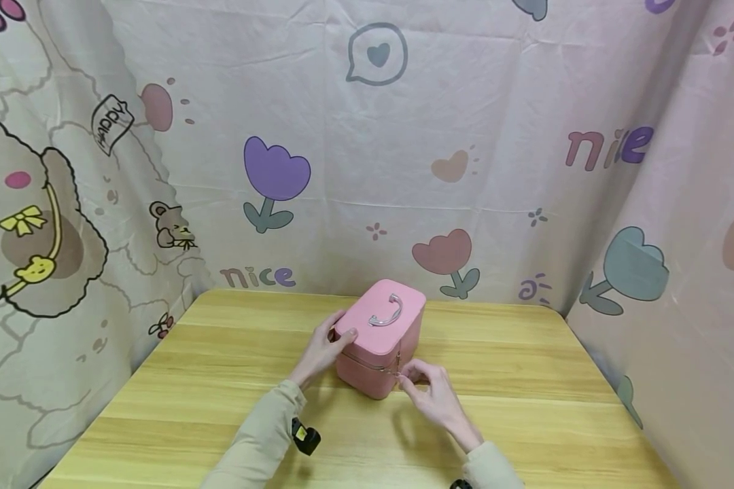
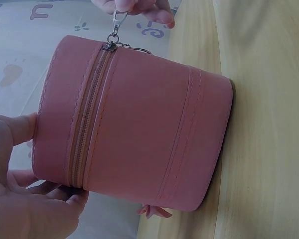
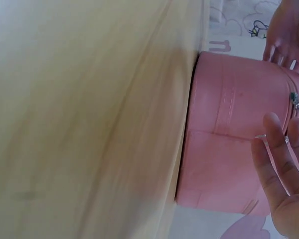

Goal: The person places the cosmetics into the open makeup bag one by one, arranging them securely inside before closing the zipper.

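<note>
A pink zip-up case (image 1: pixel 367 339) stands upright on the table, its lid down and a curved silver handle (image 1: pixel 399 311) on top. My left hand (image 1: pixel 321 350) holds the lid's left edge, thumb on top and fingers against the side below, as the left wrist view (image 2: pixel 30 204) shows. At the near right corner my right hand (image 1: pixel 431 394) pinches the silver clasp (image 2: pixel 118 22) hanging from the zipper slider (image 2: pixel 109 47). The zipper (image 2: pixel 88 117) looks closed along the side facing the left wrist camera; the far side is hidden.
The wooden table (image 1: pixel 232 380) extends around the case on all sides. Behind it and at both sides hangs a printed curtain (image 1: pixel 355 170). A small pink bow-shaped piece (image 2: pixel 154 211) sticks out from the case's lower side.
</note>
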`<state>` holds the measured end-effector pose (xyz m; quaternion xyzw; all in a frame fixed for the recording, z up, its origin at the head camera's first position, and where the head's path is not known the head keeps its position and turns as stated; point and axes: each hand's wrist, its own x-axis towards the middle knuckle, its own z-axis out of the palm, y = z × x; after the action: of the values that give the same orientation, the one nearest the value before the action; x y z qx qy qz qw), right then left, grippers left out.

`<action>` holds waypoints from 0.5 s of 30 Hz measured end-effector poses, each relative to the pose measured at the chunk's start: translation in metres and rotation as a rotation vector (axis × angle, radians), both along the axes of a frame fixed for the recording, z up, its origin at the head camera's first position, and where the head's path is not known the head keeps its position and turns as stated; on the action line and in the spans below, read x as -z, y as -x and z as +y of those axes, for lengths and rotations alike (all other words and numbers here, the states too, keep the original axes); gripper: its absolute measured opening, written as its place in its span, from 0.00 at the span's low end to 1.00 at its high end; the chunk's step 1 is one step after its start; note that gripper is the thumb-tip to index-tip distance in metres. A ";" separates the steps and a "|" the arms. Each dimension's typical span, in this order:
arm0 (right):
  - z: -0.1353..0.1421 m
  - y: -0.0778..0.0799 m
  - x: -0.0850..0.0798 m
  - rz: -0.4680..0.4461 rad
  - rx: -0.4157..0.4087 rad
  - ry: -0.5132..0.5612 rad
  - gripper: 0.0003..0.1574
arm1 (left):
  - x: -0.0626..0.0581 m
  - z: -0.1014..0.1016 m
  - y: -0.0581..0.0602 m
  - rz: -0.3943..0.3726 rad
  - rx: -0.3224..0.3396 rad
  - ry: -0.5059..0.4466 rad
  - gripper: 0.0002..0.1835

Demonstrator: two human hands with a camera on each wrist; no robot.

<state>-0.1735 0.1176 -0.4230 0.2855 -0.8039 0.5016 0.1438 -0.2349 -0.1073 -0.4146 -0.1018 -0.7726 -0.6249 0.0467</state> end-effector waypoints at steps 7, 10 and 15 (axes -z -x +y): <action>0.005 0.002 -0.001 0.021 0.034 -0.017 0.08 | 0.000 0.000 0.000 0.002 -0.003 0.017 0.33; 0.008 0.006 0.002 0.032 0.035 -0.015 0.08 | 0.000 0.000 0.000 0.002 -0.002 0.023 0.34; 0.018 0.025 0.019 0.029 0.059 -0.014 0.09 | 0.000 -0.001 0.001 0.000 0.001 0.011 0.34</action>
<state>-0.1983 0.1355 -0.4423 0.2699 -0.8134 0.4871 0.1683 -0.2358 -0.1081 -0.4150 -0.1026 -0.7760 -0.6206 0.0459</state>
